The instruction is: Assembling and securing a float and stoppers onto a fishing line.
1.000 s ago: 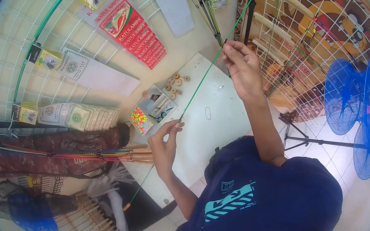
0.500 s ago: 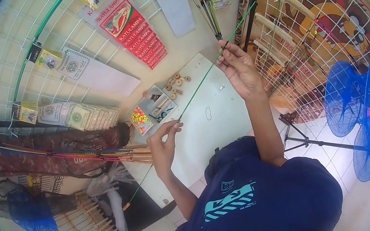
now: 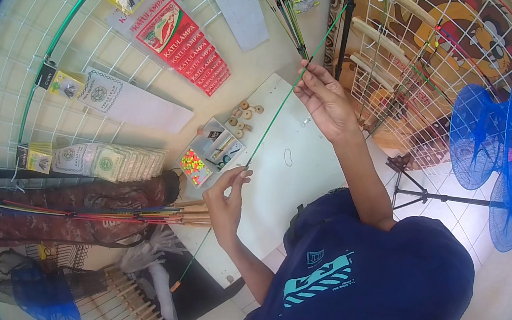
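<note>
A thin green fishing rod (image 3: 276, 118) runs slantwise across the view, from a small tan handle end (image 3: 175, 285) at lower left to its tip at upper right. My left hand (image 3: 225, 198) pinches it between thumb and fingers above the table. Farther up, nearer the tip, my right hand (image 3: 328, 101) has its thumb and fingers closed on the rod. The stretch between the hands looks nearly straight. My left hand and wrist hide a short part of it.
A white table (image 3: 273, 184) lies below, bearing a compartment tray (image 3: 210, 147) of colourful beads and small tools, and wooden spools (image 3: 244, 116). Wooden-handled rods (image 3: 144, 216) stick out at left. A wire grid with packets stands behind; blue nets (image 3: 510, 160) hang right, near a black tripod (image 3: 415, 192).
My right hand has shifted slightly down, its fingers regripping the rod. The rod's tip has swung a little to the left. My left hand has stayed in place.
</note>
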`<state>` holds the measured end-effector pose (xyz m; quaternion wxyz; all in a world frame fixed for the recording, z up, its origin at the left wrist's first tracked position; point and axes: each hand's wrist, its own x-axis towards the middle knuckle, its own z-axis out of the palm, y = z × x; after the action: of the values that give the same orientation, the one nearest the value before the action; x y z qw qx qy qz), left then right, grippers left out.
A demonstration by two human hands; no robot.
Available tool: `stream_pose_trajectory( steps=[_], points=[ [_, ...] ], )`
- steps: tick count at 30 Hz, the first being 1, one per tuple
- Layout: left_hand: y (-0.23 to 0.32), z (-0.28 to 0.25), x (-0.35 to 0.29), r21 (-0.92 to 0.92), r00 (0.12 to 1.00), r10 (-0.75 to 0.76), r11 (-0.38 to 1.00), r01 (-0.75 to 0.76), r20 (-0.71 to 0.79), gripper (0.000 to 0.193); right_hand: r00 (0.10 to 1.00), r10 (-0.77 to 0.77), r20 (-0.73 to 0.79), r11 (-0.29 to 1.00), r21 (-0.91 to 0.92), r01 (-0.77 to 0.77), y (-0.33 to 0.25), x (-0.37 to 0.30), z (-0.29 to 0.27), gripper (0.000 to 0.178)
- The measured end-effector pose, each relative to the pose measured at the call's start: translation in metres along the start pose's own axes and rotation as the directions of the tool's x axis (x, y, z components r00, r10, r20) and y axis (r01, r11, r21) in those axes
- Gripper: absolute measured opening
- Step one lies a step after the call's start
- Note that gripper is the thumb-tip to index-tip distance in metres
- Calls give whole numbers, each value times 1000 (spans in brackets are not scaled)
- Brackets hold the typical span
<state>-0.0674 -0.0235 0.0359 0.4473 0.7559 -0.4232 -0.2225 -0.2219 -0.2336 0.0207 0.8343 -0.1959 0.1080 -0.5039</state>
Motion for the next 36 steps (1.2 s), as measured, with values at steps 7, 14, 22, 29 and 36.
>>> stream_pose_trajectory(
  steps=[7, 14, 22, 29, 36],
  points=[
    [1, 0, 0, 4, 1000, -1, 1000, 1, -10, 17, 997, 57, -42, 989, 139, -51, 8, -2, 1, 25],
    [2, 0, 0, -2, 1000, -14, 1000, 14, -2, 15, 996, 76, -35, 977, 202, -68, 9, -3, 4, 24],
    [1, 0, -1, 8, 1000, 9, 1000, -9, -6, 15, 993, 110, -43, 943, 320, -91, 11, -4, 1, 22],
    [-3, 1, -1, -14, 1000, 11, 1000, -12, -9, 18, 992, 112, -56, 941, 328, -88, 10, -4, 6, 23],
    [-6, 0, -3, -7, 1000, 24, 1000, -24, -9, 18, 997, 74, -6, 951, 303, -68, 10, -3, 5, 28]
  ],
)
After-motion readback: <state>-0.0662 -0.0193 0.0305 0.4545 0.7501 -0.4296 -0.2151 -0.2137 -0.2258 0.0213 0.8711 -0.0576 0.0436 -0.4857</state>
